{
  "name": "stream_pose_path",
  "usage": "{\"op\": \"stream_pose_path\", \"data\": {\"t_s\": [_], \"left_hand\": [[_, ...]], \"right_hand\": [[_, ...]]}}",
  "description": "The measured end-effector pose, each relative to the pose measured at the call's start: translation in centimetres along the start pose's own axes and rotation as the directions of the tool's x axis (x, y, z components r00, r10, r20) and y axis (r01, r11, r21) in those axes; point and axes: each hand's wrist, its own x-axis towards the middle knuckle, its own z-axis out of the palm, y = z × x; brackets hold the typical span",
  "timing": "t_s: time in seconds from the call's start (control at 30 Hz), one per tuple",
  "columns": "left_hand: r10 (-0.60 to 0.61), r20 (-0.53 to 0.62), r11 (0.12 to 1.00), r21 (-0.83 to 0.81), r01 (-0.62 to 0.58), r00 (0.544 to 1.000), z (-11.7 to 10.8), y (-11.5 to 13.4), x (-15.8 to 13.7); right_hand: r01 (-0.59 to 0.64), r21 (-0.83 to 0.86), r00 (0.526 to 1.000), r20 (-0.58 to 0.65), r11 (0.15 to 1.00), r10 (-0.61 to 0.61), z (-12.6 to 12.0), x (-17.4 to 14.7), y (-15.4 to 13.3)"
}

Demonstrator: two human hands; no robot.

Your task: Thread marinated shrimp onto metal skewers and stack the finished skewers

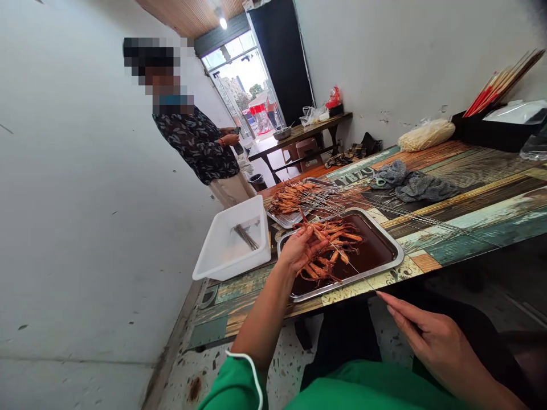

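Over the metal tray (393,263) of dark red liquid, my left hand (301,249) pinches a reddish-brown squid (319,234). A thin metal skewer (358,271) runs from that piece down to my right hand (427,330), which grips its near end between thumb and fingers. How deep the skewer's tip sits is hidden by the left hand. Several more squid (327,267) with thin tentacles lie heaped in the liquid below. Behind stands a second metal tray (294,220) piled with skewered squid (293,196), their metal sticks pointing right.
At the left, a white plastic tub (226,259) holds a bundle of metal skewers (245,237). Loose skewers (431,219) and a grey cloth (421,185) lie rightward. Farther back are bagged sticks (427,135) and a black box (482,134). A person (199,142) stands beyond the table.
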Motion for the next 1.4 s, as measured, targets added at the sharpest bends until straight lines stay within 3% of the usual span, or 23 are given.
{"op": "stream_pose_path", "data": {"t_s": [0.53, 0.8, 1.4], "left_hand": [[0.083, 0.156, 0.992, 0.078, -0.097, 0.984, 0.0, -0.3, -0.1], [0.085, 0.165, 0.989, 0.109, -0.104, 0.983, 0.2, -0.3, -0.2], [0.137, 0.184, 0.970, 0.176, -0.170, 0.973, 0.3, -0.4, -0.4]], "right_hand": [[0.004, -0.023, 0.999, 0.038, 1.000, -0.004, -0.4, -0.1, 0.4], [-0.020, 0.038, 0.999, 0.048, 0.999, 0.018, -0.7, -0.2, 0.1], [0.059, -0.075, 0.997, 0.048, 0.995, -0.056, -1.0, 0.0, -0.2]]}}
